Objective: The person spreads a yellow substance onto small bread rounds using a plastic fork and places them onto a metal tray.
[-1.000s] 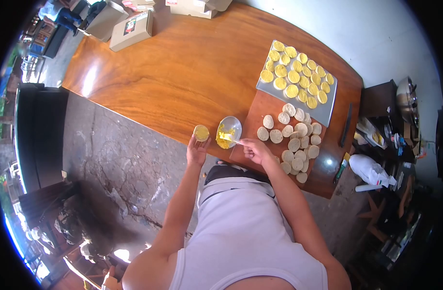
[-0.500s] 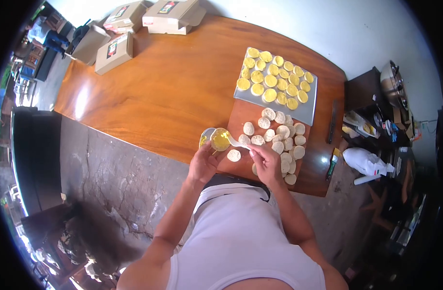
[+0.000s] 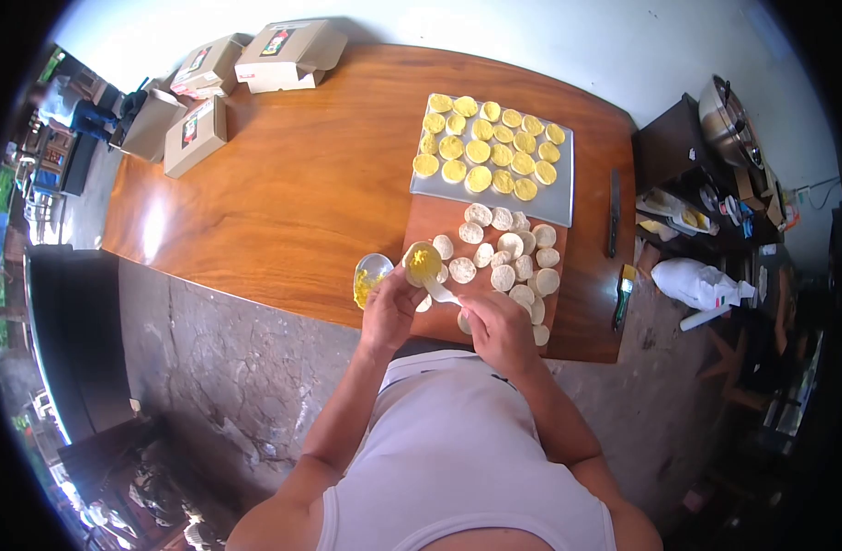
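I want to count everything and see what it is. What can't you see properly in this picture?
All in the head view:
- Pale rounds on the board: the right hand covers some near the edge, so no sure count.
- Small bowl: the yellow stuff in it is too small to identify.
- Brush: its handle is buried in the right hand.
- Box labels: too small and warped to read.
- Side table clutter: dark, cut by the lens edge.

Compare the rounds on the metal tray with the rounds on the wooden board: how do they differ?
The rounds on the tray have yellow tops; the rounds on the board are pale and plain. The tray rounds lie in neat rows, apart from each other; the board rounds sit in a loose cluster, some overlapping. The tray is farther from the person than the board. Both sets are small flat discs of similar size.
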The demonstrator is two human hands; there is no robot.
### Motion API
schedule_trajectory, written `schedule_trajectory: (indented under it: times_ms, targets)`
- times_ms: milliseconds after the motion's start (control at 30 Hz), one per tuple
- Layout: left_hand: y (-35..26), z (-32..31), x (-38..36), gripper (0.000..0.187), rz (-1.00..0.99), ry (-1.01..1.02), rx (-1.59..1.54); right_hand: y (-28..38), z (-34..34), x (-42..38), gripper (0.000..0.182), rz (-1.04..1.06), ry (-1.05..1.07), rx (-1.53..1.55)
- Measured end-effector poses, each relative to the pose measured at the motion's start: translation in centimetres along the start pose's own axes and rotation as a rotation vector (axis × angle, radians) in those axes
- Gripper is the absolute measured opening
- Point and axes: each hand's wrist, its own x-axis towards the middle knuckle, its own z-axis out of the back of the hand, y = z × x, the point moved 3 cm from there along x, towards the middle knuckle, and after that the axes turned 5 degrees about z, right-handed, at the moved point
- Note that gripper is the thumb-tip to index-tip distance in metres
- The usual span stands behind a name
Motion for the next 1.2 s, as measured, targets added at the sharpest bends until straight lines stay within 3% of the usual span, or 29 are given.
schedule_trajectory:
  times_ms: [167, 233, 533, 700, 867, 1133, 1200]
  targets:
    - [-0.4, -1.1, 0.0, 0.039, 0.013, 0.002, 0.035, 0.4, 3.5, -0.6, 0.013, -0.076, -0.032, 0.136]
    - [-0.2, -1.8, -0.1, 0.042, 0.046, 0.061, -0.006, 0.3, 4.8, -0.8, 0.012, -0.248, -0.061, 0.214]
    - [1.7, -3.6, 0.7, 0.046, 0.089, 0.133, -0.091, -1.7, 2.4, -0.4, 0.018, -0.122, -0.288, 0.140]
    - [2.3, -3.5, 0.9, 0.043, 0.088, 0.236, -0.065, -1.6, 2.3, -0.8, 0.018, -0.136, -0.237, 0.135]
    - [2.5, -2.2, 1.2, 0.028, 0.036, 0.246, -0.076, -0.8, 2.6, -1.0, 0.016, -0.146, -0.235, 0.176]
    - [1.4, -2.3, 0.6, 0.041, -0.014, 0.232, -0.037, -0.6, 3.4, -1.7, 0.016, -0.116, -0.119, 0.238]
    - [1.1, -2.1, 0.5, 0.044, -0.027, 0.224, -0.034, -0.6, 3.9, -1.8, 0.015, -0.156, -0.052, 0.372]
